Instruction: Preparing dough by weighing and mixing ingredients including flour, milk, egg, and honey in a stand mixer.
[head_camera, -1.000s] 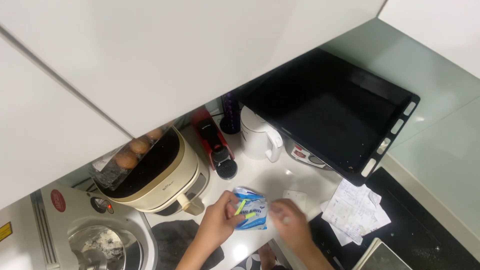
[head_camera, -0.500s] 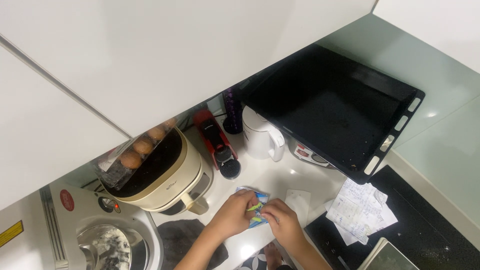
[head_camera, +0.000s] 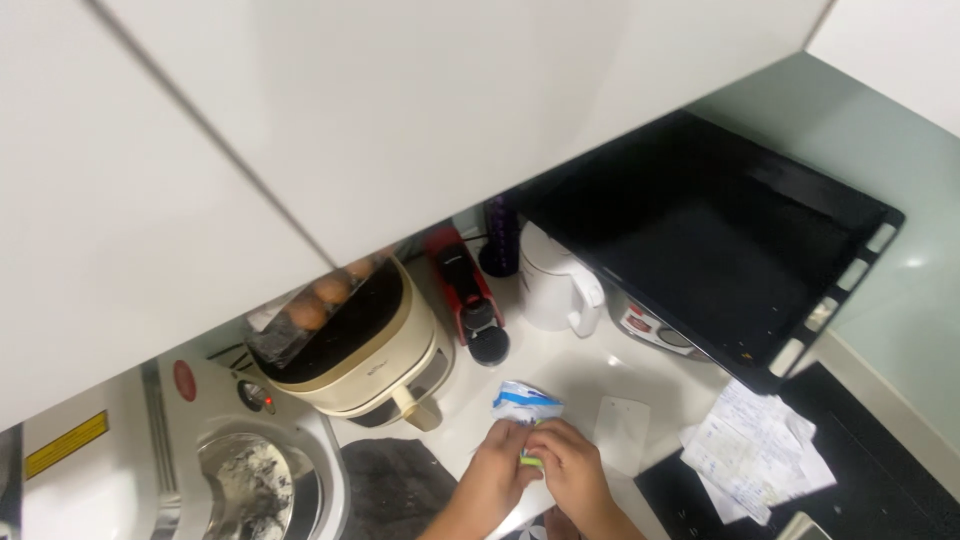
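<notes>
Low in the head view, my left hand (head_camera: 497, 468) and my right hand (head_camera: 570, 468) meet over the white counter (head_camera: 560, 375). Both pinch a small blue, white and green packet (head_camera: 524, 405), crumpled between the fingers. Its blue and white upper end sticks out above my fingertips; a green bit shows between my hands. The lower part of the packet is hidden by my fingers.
A cream air fryer (head_camera: 350, 345) with a carton of eggs (head_camera: 310, 310) on top, a red coffee machine (head_camera: 465, 290), a white kettle (head_camera: 555, 285) and a black baking tray (head_camera: 720, 240) stand behind. A stand mixer (head_camera: 200, 460), dark cloth (head_camera: 385, 485) and paper slips (head_camera: 755, 450) lie nearby.
My hands have come closer together and the packet has been squeezed from a flat shape into a small crumpled one. The view has shifted slightly.
</notes>
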